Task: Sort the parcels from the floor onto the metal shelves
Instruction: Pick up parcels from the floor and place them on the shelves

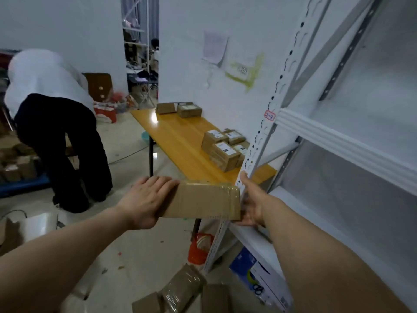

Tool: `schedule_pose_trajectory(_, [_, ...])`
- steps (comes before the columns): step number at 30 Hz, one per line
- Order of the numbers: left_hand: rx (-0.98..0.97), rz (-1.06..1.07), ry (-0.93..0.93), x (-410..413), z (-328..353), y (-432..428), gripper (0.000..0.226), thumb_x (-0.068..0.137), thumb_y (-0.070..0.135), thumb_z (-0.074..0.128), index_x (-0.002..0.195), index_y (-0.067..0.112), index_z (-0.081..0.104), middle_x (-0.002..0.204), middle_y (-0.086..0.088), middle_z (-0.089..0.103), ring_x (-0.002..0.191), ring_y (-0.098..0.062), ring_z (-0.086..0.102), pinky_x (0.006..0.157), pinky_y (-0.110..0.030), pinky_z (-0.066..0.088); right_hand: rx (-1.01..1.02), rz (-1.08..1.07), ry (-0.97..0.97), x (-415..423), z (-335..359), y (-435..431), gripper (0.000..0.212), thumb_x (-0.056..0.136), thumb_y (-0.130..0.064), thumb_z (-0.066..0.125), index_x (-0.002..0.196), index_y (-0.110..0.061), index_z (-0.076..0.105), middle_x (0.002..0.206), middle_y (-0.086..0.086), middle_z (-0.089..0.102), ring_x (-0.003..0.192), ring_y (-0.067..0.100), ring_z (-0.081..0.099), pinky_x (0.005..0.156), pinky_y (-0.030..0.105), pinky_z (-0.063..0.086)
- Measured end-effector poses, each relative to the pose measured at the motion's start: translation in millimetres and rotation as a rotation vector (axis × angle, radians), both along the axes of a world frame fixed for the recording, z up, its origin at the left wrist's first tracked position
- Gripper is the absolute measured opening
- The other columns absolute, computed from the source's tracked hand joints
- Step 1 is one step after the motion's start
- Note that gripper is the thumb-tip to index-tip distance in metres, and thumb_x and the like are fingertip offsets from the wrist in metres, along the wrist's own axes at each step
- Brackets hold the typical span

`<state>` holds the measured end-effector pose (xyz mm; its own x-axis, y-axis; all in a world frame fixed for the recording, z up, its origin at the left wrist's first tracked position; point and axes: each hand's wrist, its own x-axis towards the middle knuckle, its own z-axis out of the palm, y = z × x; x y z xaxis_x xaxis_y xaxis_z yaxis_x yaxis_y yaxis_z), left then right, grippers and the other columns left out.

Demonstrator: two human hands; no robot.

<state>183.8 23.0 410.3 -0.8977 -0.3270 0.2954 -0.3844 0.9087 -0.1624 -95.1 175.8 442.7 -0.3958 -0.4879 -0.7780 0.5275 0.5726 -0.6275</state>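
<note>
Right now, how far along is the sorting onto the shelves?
Barely begun, from this view: the metal shelves at hand height hold no parcels. In hand: one cardboard parcel, left hand gripping one end, right hand supporting the other, beside the shelf upright. Left: taped parcels on the floor below; more sit on the yellow table.

White walls (67, 30) close the room, lit evenly and rather dimly. The floor (126, 141) is pale and glossy, littered with small scraps. Along the right wall stands a long yellow-topped surface (178, 141) on dark legs, with an orange bucket (199, 247) under its near end. A paper sheet (214, 48) and a yellow-green tape mark (246, 73) are on that wall. A far doorway (141, 53) opens onto a cluttered room. White metal shelves (338, 141) fill the near right, an upright labelled "2-2" (269, 115).
</note>
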Motion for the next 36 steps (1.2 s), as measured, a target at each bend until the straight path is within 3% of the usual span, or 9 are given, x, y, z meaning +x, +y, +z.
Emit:
schedule_pose_trajectory(6, [-0.097,-0.243,0.096,13.3,16.7,-10.1,0.099,0.066,0.065,0.065,0.148,0.02,0.032,0.137,-0.005,0.049,0.119,-0.025,0.052,0.1,-0.044,0.043,-0.081,0.082,0.012,29.1,25.3,25.9,0.065,0.066,-0.044,0.087,0.12,-0.014,0.067,0.105,0.02,0.076,0.092,0.039,0.074,0.083,0.056,0.058])
schedule_pose_trajectory(9, [0.417,-0.059,0.179,17.6,29.8,-18.8,0.1,0.067,0.09,0.049,0.146,0.033,0.027,0.14,0.002,0.044,0.119,-0.019,0.053,0.096,-0.038,0.046,-0.164,0.049,0.122,40.8,32.7,41.7,0.064,0.065,-0.033,0.086,0.122,-0.013,0.067,0.111,0.015,0.076,0.101,0.033,0.073,0.09,0.047,0.057])
schedule_pose_trajectory(12, [0.934,0.228,0.371,13.5,45.2,-27.8,0.098,0.071,0.086,0.047,0.146,0.024,0.031,0.147,-0.01,0.041,0.121,-0.025,0.053,0.099,-0.041,0.046,-0.275,0.042,0.211,50.6,45.9,55.8,0.064,0.066,-0.027,0.083,0.125,-0.009,0.065,0.118,0.016,0.073,0.109,0.034,0.07,0.098,0.05,0.054])
schedule_pose_trajectory(14, [1.327,0.262,0.457,12.3,50.4,-33.3,0.09,0.07,0.081,0.049,0.138,0.023,0.04,0.142,-0.01,0.049,0.103,-0.013,0.062,0.084,-0.031,0.049,-0.352,0.036,0.256,55.3,56.4,63.1,0.056,0.072,-0.023,0.079,0.124,-0.007,0.065,0.12,0.017,0.072,0.113,0.035,0.068,0.105,0.052,0.049])
schedule_pose_trajectory(18, [1.803,0.192,0.261,10.9,57.4,-37.0,0.091,0.066,0.092,0.049,0.122,0.022,0.06,0.118,-0.011,0.07,0.107,-0.033,0.068,0.093,-0.05,0.051,-0.452,0.012,0.305,62.3,79.9,76.1,0.039,0.073,-0.014,0.073,0.112,-0.006,0.069,0.105,0.015,0.075,0.093,0.031,0.071,0.099,0.047,0.052])
schedule_pose_trajectory(25, [1.785,0.016,0.226,-7.6,91.8,-30.5,0.082,0.059,0.069,0.077,0.12,0.016,0.066,0.117,-0.011,0.071,0.111,-0.032,0.066,0.101,-0.048,0.049,-0.544,-0.07,0.344,61.5,119.9,99.0,0.053,0.077,-0.012,0.071,0.13,-0.009,0.062,0.112,0.016,0.074,0.092,0.029,0.074,0.081,0.044,0.062])
schedule_pose_trajectory(29, [1.863,-0.07,0.394,-19.7,114.7,-29.7,0.064,0.065,0.05,0.084,0.115,0.013,0.068,0.116,-0.012,0.071,0.102,-0.03,0.069,0.083,-0.042,0.058,-0.578,-0.27,0.51,55.0,137.0,98.4,0.087,0.076,-0.033,0.079,0.151,-0.019,0.037,0.128,0.015,0.067,0.116,0.034,0.065,0.085,0.051,0.054])
schedule_pose_trajectory(34, [2.162,-0.243,0.642,-46.5,131.1,-8.3,0.042,0.07,0.033,0.084,0.105,0.01,0.075,0.115,-0.013,0.071,0.105,-0.031,0.069,0.088,-0.052,0.056,-0.534,-0.206,0.519,74.3,143.4,84.4,0.095,0.041,-0.059,0.093,0.126,-0.029,0.062,0.118,0.003,0.07,0.112,0.024,0.058,0.088,0.047,0.045])
schedule_pose_trajectory(36, [2.304,-0.314,0.678,-60.8,143.5,8.9,0.036,0.072,0.026,0.08,0.103,0.007,0.075,0.114,-0.015,0.07,0.102,-0.03,0.068,0.079,-0.048,0.059,-0.536,-0.054,0.494,83.1,149.1,69.8,0.086,0.054,-0.05,0.092,0.13,-0.027,0.061,0.124,0.004,0.07,0.114,0.022,0.059,0.104,0.055,0.039])
